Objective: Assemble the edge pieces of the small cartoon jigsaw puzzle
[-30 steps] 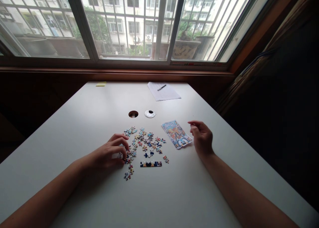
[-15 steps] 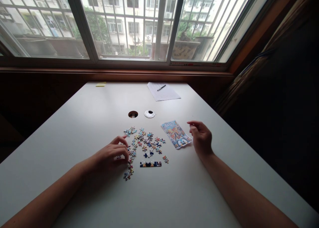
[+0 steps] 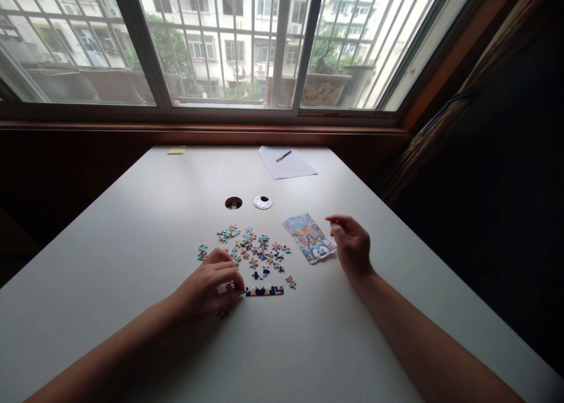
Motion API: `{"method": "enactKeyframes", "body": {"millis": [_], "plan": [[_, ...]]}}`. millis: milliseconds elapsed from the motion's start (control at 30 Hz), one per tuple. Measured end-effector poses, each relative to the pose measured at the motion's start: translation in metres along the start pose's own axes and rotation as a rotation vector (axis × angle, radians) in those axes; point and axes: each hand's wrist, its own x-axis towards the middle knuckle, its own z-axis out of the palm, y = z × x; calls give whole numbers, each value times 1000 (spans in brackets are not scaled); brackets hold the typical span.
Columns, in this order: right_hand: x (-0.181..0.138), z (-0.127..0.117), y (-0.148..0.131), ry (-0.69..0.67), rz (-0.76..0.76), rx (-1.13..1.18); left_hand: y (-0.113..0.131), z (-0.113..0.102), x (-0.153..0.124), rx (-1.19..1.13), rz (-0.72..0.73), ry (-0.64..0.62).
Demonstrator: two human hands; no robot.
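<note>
My left hand (image 3: pixel 220 282) reaches to the left end of a joined strip of jigsaw pieces (image 3: pixel 264 291), thumb and fingertips pinched on a small dark puzzle piece (image 3: pixel 244 292). Whether that piece is locked into the strip I cannot tell. A pile of loose puzzle pieces (image 3: pixel 249 250) spreads above the strip, and my hand covers some on its left side. My right hand (image 3: pixel 353 247) hovers or rests at the right with fingers curled in and the index finger partly out; nothing shows in it. Beside it lies a colourful picture sheet (image 3: pixel 311 239).
Further back on the white table (image 3: pixel 185 197) are a round hole (image 3: pixel 233 203) and a round silver cover (image 3: pixel 262 202). Paper sheets (image 3: pixel 293 167) with a pen (image 3: pixel 284 155) lie near the far edge, and a yellow note (image 3: pixel 177 150) at the far left.
My left hand has moved right and slightly down, from the left edge of the loose pieces to the strip's left end, with a dark piece in its fingertips. My right hand is nearly unmoved.
</note>
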Motion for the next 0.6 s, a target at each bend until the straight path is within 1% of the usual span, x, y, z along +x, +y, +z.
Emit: {"method": "enactKeyframes", "body": {"millis": [267, 433, 533, 600], "plan": [[0, -1, 0, -30, -6, -24, 3, 1, 1, 87, -8, 42], [-1, 1, 2, -25, -7, -38, 4, -1, 0, 118, -8, 68], [-1, 0, 0, -39, -33, -61, 7, -7, 0, 123, -13, 45], [-2, -2, -5, -57, -95, -89, 9, -11, -1, 134, -1, 15]]}}
